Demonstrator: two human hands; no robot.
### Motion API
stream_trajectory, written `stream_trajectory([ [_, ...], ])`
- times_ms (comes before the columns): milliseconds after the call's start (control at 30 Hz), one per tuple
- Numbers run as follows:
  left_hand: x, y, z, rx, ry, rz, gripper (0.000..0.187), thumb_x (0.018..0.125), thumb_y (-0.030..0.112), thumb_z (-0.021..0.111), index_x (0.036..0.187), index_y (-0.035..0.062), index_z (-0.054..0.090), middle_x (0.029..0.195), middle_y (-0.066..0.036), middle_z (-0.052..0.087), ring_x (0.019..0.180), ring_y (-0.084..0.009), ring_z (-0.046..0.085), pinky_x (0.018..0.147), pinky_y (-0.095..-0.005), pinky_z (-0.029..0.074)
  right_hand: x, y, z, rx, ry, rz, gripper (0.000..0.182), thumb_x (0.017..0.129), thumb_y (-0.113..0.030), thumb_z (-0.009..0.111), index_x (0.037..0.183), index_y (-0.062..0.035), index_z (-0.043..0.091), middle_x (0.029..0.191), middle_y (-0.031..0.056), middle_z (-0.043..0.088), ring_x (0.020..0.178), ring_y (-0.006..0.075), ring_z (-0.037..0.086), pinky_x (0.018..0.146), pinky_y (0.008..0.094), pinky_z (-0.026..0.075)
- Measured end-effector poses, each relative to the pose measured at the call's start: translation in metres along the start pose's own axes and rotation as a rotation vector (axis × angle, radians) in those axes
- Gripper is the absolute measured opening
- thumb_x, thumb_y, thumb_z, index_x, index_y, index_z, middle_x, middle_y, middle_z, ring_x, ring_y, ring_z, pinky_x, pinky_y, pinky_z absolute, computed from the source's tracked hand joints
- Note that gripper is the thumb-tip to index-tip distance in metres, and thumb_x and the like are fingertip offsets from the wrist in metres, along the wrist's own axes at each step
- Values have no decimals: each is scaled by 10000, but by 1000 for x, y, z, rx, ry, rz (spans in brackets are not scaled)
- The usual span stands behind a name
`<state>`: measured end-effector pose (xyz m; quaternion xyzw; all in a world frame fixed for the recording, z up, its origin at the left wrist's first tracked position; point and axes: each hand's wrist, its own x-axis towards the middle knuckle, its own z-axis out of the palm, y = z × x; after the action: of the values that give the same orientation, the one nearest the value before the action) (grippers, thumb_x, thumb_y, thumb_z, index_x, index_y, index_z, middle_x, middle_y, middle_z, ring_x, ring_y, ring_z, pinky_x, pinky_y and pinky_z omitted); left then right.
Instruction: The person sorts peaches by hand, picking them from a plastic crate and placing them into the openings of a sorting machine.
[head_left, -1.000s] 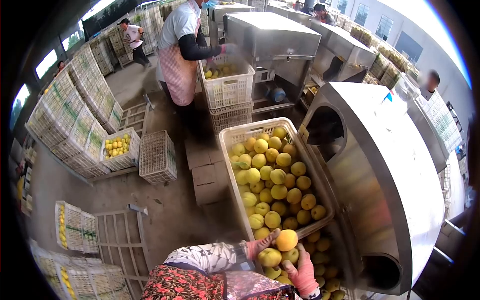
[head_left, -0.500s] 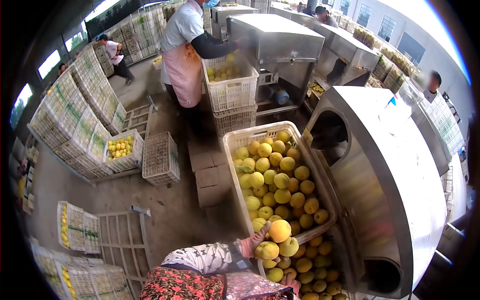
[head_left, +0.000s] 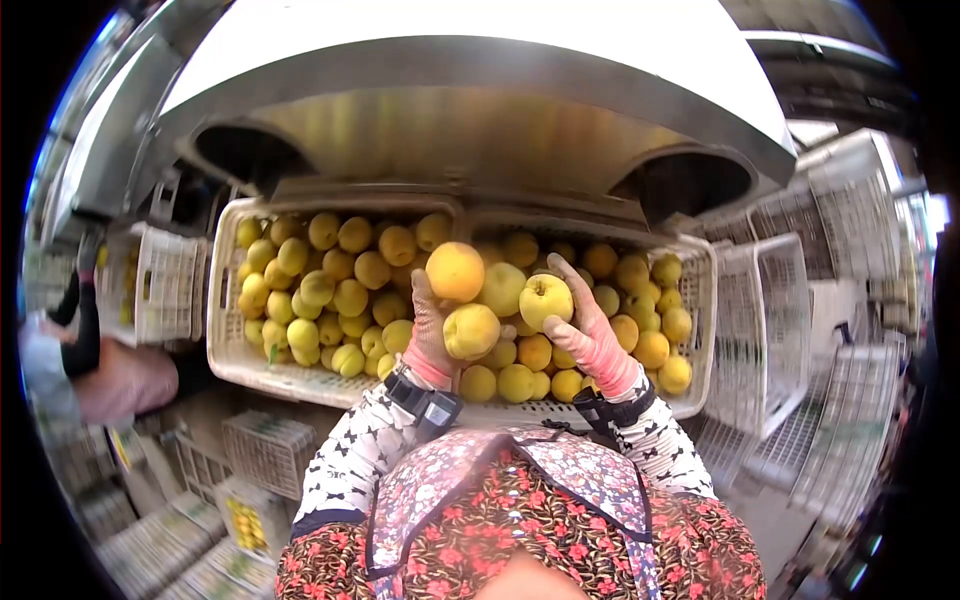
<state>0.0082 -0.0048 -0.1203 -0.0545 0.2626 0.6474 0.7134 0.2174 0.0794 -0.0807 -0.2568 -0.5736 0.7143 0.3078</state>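
Gloved and palm up, my left hand [head_left: 430,335] is curled around yellow peaches: a deep orange one [head_left: 455,271], a paler one [head_left: 470,331] and a greenish one [head_left: 503,290] beside them. My right hand [head_left: 605,350], also in a pink-palmed glove, grips a single yellow-green peach [head_left: 546,300] between thumb and fingers. Both hands are above two white plastic crates side by side, the left crate [head_left: 216,305] and the right crate [head_left: 708,310]. Many loose yellow peaches [head_left: 350,297] fill the left one, and more peaches [head_left: 652,348] lie in the right one.
A metal machine [head_left: 460,130] with two dark round openings stands just beyond the crates. At the left, a co-worker in an apron [head_left: 125,380] reaches toward another crate [head_left: 165,285]. White crates [head_left: 765,335] stand at the right, and more crates are on the floor at lower left.
My view has swung from the left side to straight over the crates. My right hand has come up from the right crate with a peach; the left still holds its peaches.
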Motion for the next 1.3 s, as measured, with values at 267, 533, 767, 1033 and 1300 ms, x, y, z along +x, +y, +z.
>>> stream_trajectory([
  [267, 76, -17, 54, 117, -137, -220, 1053, 776, 868, 454, 1462, 77, 347, 1440, -269, 420, 1252, -539, 469, 968, -658, 478, -16, -1, -38, -276, 531, -82, 921, 771, -356, 846, 1449, 51, 374, 1228, 129, 602, 1090, 186, 600, 951, 319, 508],
  [533, 121, -48, 53, -123, -198, -332, 982, 761, 847, 515, 1438, 149, 377, 1464, -238, 392, 1226, -641, 416, 926, -722, 451, 85, -49, -150, -1013, 792, -86, 607, 837, -397, 714, 1259, 15, 571, 1137, 223, 634, 1083, 372, 607, 933, 406, 502],
  [767, 117, -44, 66, 92, -132, -207, 1045, 748, 866, 501, 1444, 100, 355, 1463, -276, 367, 1248, -629, 398, 973, -704, 435, 156, -27, -204, -1517, 520, 251, 766, 835, -449, 720, 1376, 27, 461, 1295, 308, 532, 1178, 475, 533, 992, 470, 467],
  [1033, 123, -42, 73, -194, -440, -302, 924, 775, 799, 572, 1385, 113, 465, 1370, -142, 518, 1184, -382, 553, 967, -520, 505, 50, -7, -110, -597, 398, -50, 945, 749, -542, 778, 1410, 39, 436, 1384, 273, 495, 1316, 393, 465, 1098, 413, 375],
  [1300, 131, -48, 102, 118, -310, -282, 847, 811, 785, 546, 1338, 123, 528, 1245, -143, 617, 1046, -301, 652, 855, -447, 580, 53, -23, -133, -1119, 778, -316, 609, 766, -305, 808, 1221, 35, 587, 1140, 212, 632, 972, 358, 638, 907, 425, 520],
])
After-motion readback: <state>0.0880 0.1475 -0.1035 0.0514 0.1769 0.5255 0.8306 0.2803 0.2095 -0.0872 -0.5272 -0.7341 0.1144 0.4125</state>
